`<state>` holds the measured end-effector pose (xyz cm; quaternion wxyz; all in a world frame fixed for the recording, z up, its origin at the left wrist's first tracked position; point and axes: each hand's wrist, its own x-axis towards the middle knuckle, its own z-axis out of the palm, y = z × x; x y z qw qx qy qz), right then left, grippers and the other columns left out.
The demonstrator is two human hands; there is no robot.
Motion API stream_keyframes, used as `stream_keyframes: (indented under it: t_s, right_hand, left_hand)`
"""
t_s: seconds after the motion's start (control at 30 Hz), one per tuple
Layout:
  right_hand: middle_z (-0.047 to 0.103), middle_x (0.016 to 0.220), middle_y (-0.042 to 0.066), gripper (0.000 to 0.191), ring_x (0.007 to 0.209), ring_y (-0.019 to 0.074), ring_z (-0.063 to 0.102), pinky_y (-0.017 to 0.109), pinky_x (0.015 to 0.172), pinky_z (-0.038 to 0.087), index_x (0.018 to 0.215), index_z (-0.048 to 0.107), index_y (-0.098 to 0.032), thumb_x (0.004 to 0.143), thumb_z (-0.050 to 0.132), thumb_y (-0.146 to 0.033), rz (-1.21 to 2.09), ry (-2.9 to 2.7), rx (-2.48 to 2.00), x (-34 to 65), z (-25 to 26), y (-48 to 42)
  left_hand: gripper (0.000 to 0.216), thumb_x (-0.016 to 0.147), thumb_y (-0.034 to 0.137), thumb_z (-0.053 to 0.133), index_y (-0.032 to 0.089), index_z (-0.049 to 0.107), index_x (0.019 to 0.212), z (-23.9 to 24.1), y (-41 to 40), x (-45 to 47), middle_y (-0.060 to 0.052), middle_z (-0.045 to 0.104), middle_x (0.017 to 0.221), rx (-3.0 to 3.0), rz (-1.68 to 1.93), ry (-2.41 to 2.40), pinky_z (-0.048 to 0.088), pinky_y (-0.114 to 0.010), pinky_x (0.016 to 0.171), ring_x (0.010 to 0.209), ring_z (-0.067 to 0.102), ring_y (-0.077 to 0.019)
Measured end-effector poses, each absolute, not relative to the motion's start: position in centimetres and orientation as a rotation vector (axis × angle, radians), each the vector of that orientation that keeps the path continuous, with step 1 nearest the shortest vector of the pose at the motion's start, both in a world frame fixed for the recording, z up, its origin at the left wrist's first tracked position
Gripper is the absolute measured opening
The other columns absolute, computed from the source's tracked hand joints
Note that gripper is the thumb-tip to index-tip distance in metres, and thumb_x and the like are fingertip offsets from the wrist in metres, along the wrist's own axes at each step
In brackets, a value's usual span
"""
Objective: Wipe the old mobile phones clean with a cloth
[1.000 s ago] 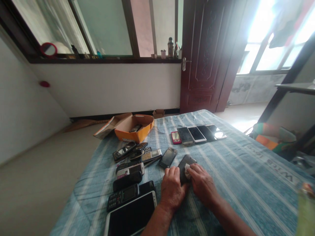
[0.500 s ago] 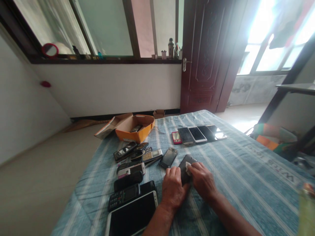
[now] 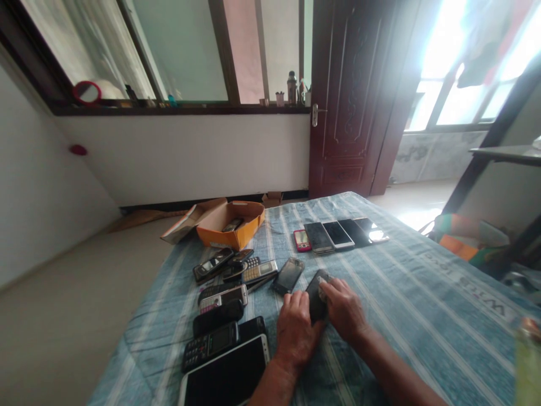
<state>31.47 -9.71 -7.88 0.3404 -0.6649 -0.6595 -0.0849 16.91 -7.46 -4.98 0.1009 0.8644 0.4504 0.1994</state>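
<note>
A dark smartphone [image 3: 315,292] lies on the blue striped cloth [image 3: 406,304] between my two hands. My left hand [image 3: 296,330] grips its lower left edge, fingers curled around it. My right hand [image 3: 344,309] presses a small white wad [image 3: 323,293] onto the phone's screen with closed fingers. Another dark phone [image 3: 288,274] lies just to the left of it.
Several old keypad phones [image 3: 220,293] and a large tablet [image 3: 226,375] lie at the left. A row of smartphones [image 3: 338,234] lies further back. An open orange box [image 3: 231,223] stands at the far left corner. A green object [image 3: 526,361] sits at the right edge.
My right hand with the white wad has slid a little along the phone's screen; the left hand keeps its grip. The view has shifted slightly.
</note>
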Motion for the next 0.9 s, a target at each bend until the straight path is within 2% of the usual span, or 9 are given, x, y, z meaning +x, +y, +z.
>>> stream_keyframes:
  t_s: [0.2,0.37,0.47,0.8,0.9]
  right_hand:
    - [0.063,0.088,0.004,0.031,0.084,0.0185,0.054,0.027,0.074,0.043,0.103,0.066,-0.020,0.089,0.044,-0.005,-0.152,-1.769,-1.657,30.9,-7.6,-9.9]
    - [0.062,0.085,0.006,0.033,0.083,0.0195,0.053,0.028,0.072,0.042,0.095,0.068,-0.019,0.086,0.041,-0.002,-0.281,-1.626,-1.787,33.0,-8.2,-8.9]
    - [0.062,0.083,0.005,0.033,0.082,0.0192,0.053,0.028,0.072,0.042,0.092,0.068,-0.020,0.086,0.040,-0.003,-0.303,-1.563,-1.827,33.7,-8.5,-8.7]
    - [0.060,0.080,0.002,0.024,0.077,0.0162,0.054,0.026,0.068,0.040,0.081,0.064,-0.022,0.090,0.046,-0.008,-0.121,-1.728,-1.587,29.8,-7.9,-10.2]
    - [0.061,0.082,0.003,0.024,0.079,0.0171,0.054,0.026,0.069,0.040,0.085,0.065,-0.021,0.090,0.046,-0.008,-0.144,-1.722,-1.607,30.3,-7.8,-10.0]
  left_hand:
    - [0.023,0.079,0.035,0.065,0.019,0.063,0.095,-4.9,-7.3,16.8,-0.008,0.065,0.099,2.587,0.644,1.320,0.049,-0.036,0.082,0.092,0.058,-0.0255]
    - [0.031,0.072,0.021,0.067,0.018,0.062,0.102,-4.8,-7.5,16.9,-0.008,0.064,0.108,2.523,0.585,1.377,0.048,-0.038,0.091,0.102,0.056,-0.0262]
    - [0.034,0.072,0.019,0.066,0.018,0.062,0.106,-5.0,-7.4,16.9,-0.008,0.064,0.110,2.513,0.599,1.376,0.048,-0.039,0.093,0.104,0.055,-0.0263]
    - [0.027,0.077,0.030,0.066,0.017,0.066,0.101,-5.8,-6.9,16.6,-0.010,0.067,0.107,2.619,0.683,1.312,0.052,-0.038,0.086,0.095,0.059,-0.0269]
    - [0.029,0.077,0.031,0.067,0.016,0.066,0.102,-5.7,-6.9,16.7,-0.011,0.067,0.108,2.591,0.667,1.324,0.052,-0.038,0.088,0.097,0.059,-0.0272]
